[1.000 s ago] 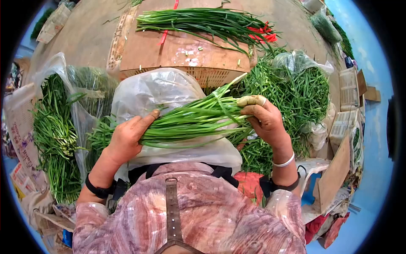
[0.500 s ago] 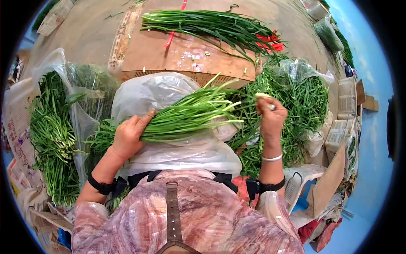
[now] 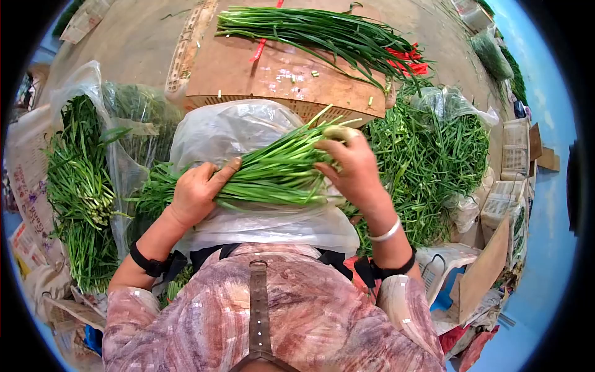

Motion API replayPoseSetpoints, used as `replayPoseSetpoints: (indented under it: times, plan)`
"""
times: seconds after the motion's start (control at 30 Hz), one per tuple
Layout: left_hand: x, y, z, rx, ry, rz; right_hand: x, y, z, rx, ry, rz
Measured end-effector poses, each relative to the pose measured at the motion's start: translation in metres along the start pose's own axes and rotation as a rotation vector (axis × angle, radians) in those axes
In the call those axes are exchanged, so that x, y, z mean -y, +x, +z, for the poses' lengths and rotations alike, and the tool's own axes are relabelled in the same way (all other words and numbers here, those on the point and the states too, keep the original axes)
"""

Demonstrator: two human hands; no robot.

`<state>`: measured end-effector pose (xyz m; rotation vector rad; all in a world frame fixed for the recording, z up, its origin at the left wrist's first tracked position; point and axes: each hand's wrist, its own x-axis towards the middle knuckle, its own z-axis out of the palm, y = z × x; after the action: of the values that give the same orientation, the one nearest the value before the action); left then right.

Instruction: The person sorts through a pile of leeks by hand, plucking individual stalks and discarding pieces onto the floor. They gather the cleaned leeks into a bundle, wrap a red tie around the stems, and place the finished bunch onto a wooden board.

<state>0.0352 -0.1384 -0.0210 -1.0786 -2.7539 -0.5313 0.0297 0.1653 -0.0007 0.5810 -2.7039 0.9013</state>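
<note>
A bunch of garlic chives (image 3: 273, 170) lies across my lap over a clear plastic sheet, pale stem ends to the right. My left hand (image 3: 199, 189) is closed around its leafy left part, thumb on top. At the stem ends is my right hand (image 3: 353, 162), thumb and fingers apart and curved, touching the stems. A pale covering sits on one of its fingers. Beyond my lap, a bundle of darker chives (image 3: 310, 40) rests on a brown board on a crate (image 3: 260, 80), with a red ribbon (image 3: 258, 49) beneath it.
To the right is a large heap of loose chives (image 3: 427, 149). More chives (image 3: 83, 192) stand in a plastic bag at left. White crates (image 3: 514, 149) and a cardboard piece (image 3: 483, 266) are at the right edge. Small cut bits lie on the board.
My right hand has moved left, from above the loose heap to the stem ends of the bunch, and its fingers have opened. My left hand keeps its hold.
</note>
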Motion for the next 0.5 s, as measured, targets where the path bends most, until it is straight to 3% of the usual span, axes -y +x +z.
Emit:
replayPoseSetpoints:
  times: [0.1,0.37,0.43,0.47,0.5]
  plan:
    - [0.0,-0.001,-0.001,0.006,0.021,0.005,-0.007,-0.003,0.018,-0.057,-0.117,-0.133]
    - [0.001,-0.002,0.002,0.008,0.022,0.009,-0.011,-0.015,0.018,-0.135,0.061,-0.072]
    - [0.0,-0.002,0.001,0.011,0.016,0.016,-0.017,-0.024,0.025,-0.148,0.655,0.43]
    - [0.0,-0.002,0.001,0.011,0.017,0.014,-0.023,-0.022,0.028,-0.313,1.016,0.475]
    - [-0.001,-0.002,0.0,0.02,0.023,0.013,-0.031,-0.024,0.021,-0.382,1.166,0.534]
